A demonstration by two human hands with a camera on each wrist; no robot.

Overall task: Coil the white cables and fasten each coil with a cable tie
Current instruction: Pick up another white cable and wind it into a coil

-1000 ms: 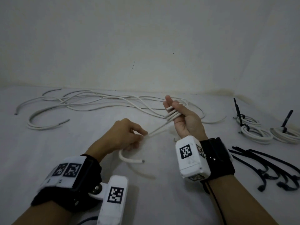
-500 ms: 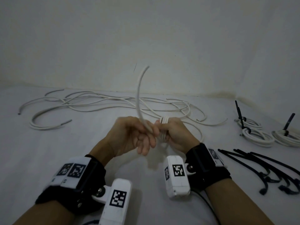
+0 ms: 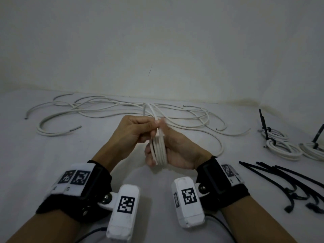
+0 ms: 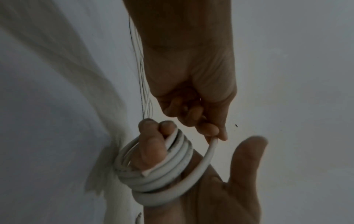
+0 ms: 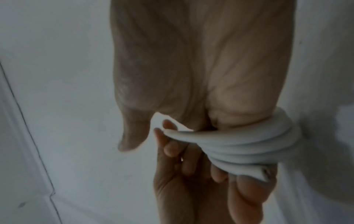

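A white cable coil is wound in several turns around the fingers of my right hand, which is held above the floor. My left hand sits just left of it and pinches the cable's free end at the top of the coil. In the left wrist view the left hand reaches down from the top, holding the last curved stretch of the coil beside the right thumb. In the right wrist view the coil wraps the right hand.
Several loose white cables sprawl on the white floor behind my hands, near the wall. Two tied coils with black ties lie at the right. A bunch of black cable ties lies at the near right.
The hands came together. The free end, which arced up above the hands half a second ago, has been brought down around the right fingers as another turn.
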